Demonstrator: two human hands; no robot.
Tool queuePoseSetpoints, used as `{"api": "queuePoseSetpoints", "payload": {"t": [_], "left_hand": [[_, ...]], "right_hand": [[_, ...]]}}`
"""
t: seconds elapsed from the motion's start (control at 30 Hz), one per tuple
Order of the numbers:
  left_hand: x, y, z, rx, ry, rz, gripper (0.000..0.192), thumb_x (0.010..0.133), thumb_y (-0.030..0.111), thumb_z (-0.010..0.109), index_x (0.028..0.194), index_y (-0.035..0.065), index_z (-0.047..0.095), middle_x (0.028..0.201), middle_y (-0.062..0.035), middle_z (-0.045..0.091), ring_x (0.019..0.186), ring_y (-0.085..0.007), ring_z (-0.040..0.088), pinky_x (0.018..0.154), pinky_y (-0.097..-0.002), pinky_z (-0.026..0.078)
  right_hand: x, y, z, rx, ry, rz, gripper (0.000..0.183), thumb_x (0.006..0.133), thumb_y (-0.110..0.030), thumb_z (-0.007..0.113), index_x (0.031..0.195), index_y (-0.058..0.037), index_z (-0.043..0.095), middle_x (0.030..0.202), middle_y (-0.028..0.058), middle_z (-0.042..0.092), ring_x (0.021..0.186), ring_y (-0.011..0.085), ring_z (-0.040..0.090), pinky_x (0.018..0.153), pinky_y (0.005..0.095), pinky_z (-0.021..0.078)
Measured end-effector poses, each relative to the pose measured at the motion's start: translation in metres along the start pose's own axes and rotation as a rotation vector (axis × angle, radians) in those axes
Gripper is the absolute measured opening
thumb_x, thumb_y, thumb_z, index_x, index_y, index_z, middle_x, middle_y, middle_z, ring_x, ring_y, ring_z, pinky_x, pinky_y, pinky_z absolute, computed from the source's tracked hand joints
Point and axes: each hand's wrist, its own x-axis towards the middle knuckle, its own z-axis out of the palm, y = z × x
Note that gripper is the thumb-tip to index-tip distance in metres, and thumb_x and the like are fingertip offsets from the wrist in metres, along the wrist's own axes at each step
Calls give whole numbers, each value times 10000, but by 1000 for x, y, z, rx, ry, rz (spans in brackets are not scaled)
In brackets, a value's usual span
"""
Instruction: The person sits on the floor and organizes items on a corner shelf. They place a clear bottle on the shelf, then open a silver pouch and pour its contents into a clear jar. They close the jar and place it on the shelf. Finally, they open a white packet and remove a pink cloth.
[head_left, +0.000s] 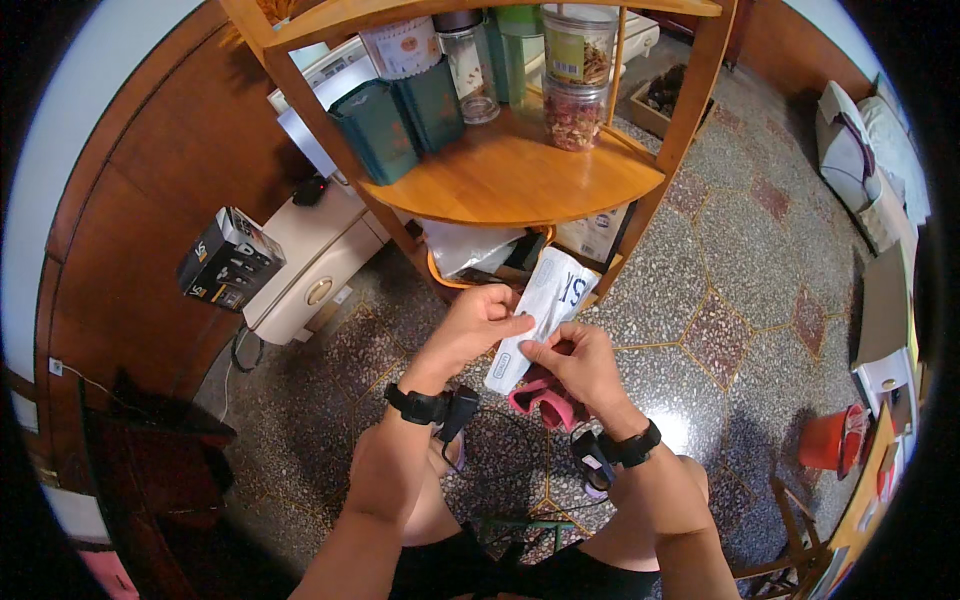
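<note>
A flat white paper packet with blue print is pinched between my two hands, tilted from lower left to upper right. My left hand grips its left edge with thumb and fingers. On its lower right edge my right hand closes with thumb and index finger. A pink-red cloth hangs just below the right hand; whether that hand also holds it, I cannot tell. Behind the packet, an orange-rimmed basket with a clear plastic bag stands low in the wooden corner shelf.
Above, the shelf bears dark green containers and clear jars of dried goods. A black printed box rests on a cream cabinet at left. At right are a red bucket and a folding wooden stand.
</note>
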Motion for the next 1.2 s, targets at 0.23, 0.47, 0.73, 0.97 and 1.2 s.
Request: {"api": "queuePoseSetpoints", "payload": {"t": [0.23,0.47,0.73,0.97,1.2], "left_hand": [[-7,-4,-12,188,28,-34,183,958,112,728,1097,-7,726,950,-46,749,768,-80,664,669,-237,528],[-3,-3,6,362,165,141,112,897,44,774,963,-46,763,857,-39,741,773,-79,668,690,-240,540],[-1,-19,19,327,57,69,112,853,16,790,941,-40,748,859,-30,731,775,-70,654,702,-240,540],[2,-19,31,291,-2,136,105,850,-22,781,823,-6,681,823,-19,701,764,-75,650,690,-248,534],[4,-24,30,11,-29,42,77,922,37,743,950,11,676,836,-12,694,751,-79,650,666,-232,518]], "right_hand": [[0,5,-1,-35,68,17,317,843,-243,857,738,11,700,668,75,710,581,117,642,562,308,517],[0,15,-8,-101,123,20,299,883,-232,825,756,7,698,674,78,713,589,128,664,568,317,528],[-3,3,-13,94,45,-18,248,937,-226,783,898,12,722,733,35,716,632,78,635,572,244,502],[-5,12,-23,127,31,-22,223,952,-119,734,803,46,716,681,11,674,625,56,553,566,283,453],[-4,12,-27,118,51,-86,175,967,-92,705,911,71,736,746,28,703,666,73,577,603,276,484]]}}
